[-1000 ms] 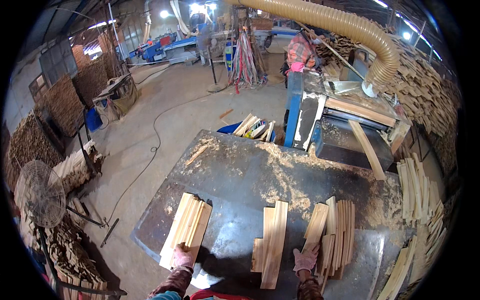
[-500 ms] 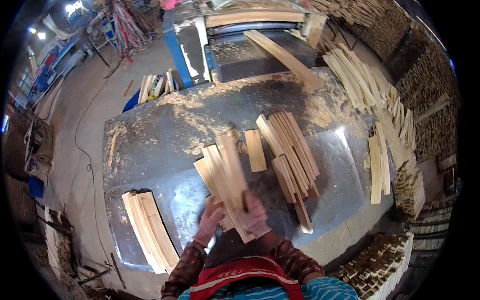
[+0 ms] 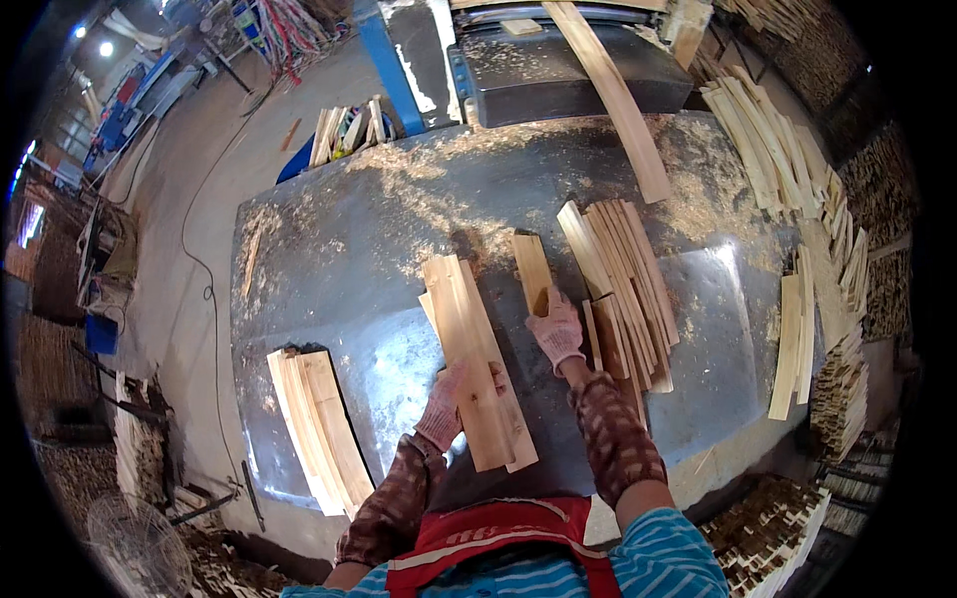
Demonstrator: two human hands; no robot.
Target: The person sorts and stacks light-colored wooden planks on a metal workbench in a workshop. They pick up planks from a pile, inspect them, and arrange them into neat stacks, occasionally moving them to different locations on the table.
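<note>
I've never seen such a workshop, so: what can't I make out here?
In the head view:
Short board: lower end hidden by the right hand.
Machine: top cut off by the upper edge.
Blue container: lower part hidden by the table.
Left hand: fingers partly hidden by the middle boards.

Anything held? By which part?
Right hand: short board, by its near end. Left hand: at long boards' left edge; grip can't be told.

One short board (image 3: 532,261) between two stacks (image 3: 471,334), one apron (image 3: 488,543), two gloves (image 3: 557,333).
</note>
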